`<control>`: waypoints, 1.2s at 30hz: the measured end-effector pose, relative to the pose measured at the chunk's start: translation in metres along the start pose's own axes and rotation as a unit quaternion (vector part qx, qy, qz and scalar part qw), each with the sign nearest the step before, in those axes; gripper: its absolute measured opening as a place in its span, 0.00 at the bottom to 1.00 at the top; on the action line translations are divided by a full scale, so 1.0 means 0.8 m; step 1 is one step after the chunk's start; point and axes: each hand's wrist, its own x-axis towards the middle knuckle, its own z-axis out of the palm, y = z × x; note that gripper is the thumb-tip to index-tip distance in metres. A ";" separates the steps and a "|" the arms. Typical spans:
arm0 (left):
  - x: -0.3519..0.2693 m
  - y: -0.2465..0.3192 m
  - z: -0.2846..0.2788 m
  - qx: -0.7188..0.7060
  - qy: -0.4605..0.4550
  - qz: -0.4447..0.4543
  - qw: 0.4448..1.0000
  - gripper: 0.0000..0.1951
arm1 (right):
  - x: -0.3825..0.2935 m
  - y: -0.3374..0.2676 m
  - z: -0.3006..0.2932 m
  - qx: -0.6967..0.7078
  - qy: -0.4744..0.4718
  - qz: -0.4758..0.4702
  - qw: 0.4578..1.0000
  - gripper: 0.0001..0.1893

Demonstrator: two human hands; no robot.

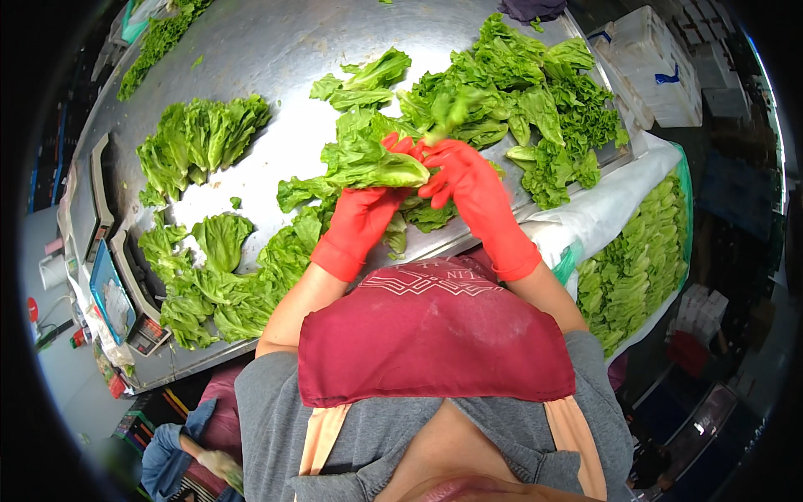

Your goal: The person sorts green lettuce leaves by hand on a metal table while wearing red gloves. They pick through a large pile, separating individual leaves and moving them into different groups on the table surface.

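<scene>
Both my hands wear red rubber gloves over a metal worktable [295,37]. My left hand [370,216] is shut on a head of green leaf lettuce [376,168], its pale cut base pointing right. At that base are the bent fingers of my right hand [461,176]; whether they grip a leaf is unclear. A blurred piece of leaf [457,113] shows just above the right glove. Loose lettuce heads [514,81] are heaped at the upper right. A bunch of lettuce heads [210,135] lies side by side on the left, and more lettuce [219,298] covers the near left part.
Digital scales [141,282] stand at the table's left edge, by a blue tray [113,292]. At right, a lined container [633,263] holds packed lettuce. White foam boxes [652,69] are behind it. Below left, another person's gloved hand [219,464] shows.
</scene>
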 end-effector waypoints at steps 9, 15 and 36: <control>-0.018 0.007 0.033 0.178 0.061 0.006 0.982 0.36 | 0.000 0.027 0.004 -0.030 -0.001 -0.026 0.999 0.11; -0.023 -0.008 -0.009 0.104 0.092 -0.002 0.990 0.29 | -0.004 0.038 -0.003 -0.064 -0.013 -0.045 0.997 0.09; -0.018 0.006 0.005 0.257 0.175 0.080 0.947 0.14 | -0.003 0.037 0.012 -0.496 -0.050 -0.141 0.855 0.13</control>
